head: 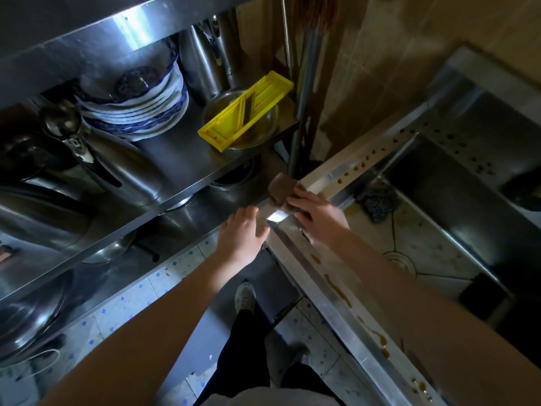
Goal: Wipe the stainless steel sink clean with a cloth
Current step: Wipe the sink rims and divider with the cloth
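The stainless steel sink [345,315] fills the right side, its front rim running diagonally and marked with brown drips. My right hand [314,210] presses a brown cloth [281,190] onto the rim's near-left corner, fingers closed over it. Just left of that corner, my left hand [244,234] hovers with fingers spread and nothing in it. Inside the basin lie a dark scouring pad [377,202] and a round drain [399,259].
A steel shelf rack [175,168] stands on the left with stacked blue-and-white plates [140,104], a ladle, pots, and a yellow slicer [246,108] on a metal bowl. A dark vertical pole [304,95] rises behind the sink corner. My shoes are on the tiled floor below.
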A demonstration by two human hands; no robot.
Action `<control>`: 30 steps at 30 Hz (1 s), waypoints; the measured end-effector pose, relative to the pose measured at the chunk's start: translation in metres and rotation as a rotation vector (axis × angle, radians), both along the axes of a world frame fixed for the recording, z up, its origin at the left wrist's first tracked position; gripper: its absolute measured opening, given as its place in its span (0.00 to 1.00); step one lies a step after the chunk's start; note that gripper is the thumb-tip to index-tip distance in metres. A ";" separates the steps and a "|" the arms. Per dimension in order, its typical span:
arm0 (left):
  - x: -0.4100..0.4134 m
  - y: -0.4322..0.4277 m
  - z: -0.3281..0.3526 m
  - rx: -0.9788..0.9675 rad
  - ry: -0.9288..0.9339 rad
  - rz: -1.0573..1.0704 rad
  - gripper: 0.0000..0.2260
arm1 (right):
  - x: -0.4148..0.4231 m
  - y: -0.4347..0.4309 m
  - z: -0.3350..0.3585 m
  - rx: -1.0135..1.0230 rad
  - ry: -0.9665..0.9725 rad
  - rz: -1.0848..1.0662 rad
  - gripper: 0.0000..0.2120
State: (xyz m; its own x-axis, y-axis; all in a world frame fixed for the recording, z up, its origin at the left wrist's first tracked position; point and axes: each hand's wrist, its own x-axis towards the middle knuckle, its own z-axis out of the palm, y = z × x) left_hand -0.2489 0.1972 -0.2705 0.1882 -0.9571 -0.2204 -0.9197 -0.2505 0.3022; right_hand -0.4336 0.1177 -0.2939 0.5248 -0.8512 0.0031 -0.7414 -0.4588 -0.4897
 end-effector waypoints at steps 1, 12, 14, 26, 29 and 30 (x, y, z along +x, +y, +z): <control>0.001 0.000 0.001 0.000 0.009 -0.003 0.20 | -0.005 -0.009 0.000 0.003 -0.008 -0.016 0.16; 0.009 -0.003 0.001 0.005 0.038 -0.015 0.17 | -0.026 -0.059 0.008 0.103 -0.066 -0.321 0.20; 0.008 -0.002 0.000 -0.004 0.015 -0.006 0.17 | -0.014 -0.038 0.008 0.176 -0.071 -0.245 0.20; 0.012 0.005 -0.003 -0.005 0.014 0.094 0.21 | -0.006 -0.021 0.001 0.084 -0.022 -0.089 0.20; 0.016 0.007 -0.003 -0.017 0.024 0.072 0.23 | -0.028 -0.052 0.004 0.081 -0.038 -0.252 0.21; 0.018 0.008 -0.003 -0.023 0.018 0.063 0.23 | -0.033 -0.062 0.005 0.099 -0.048 -0.299 0.21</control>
State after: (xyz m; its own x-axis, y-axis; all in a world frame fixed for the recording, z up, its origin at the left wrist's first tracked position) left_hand -0.2311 0.2047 -0.2731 0.2446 -0.9483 -0.2022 -0.8966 -0.3006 0.3251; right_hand -0.4669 0.0555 -0.2891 0.2522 -0.9652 -0.0688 -0.8112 -0.1721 -0.5589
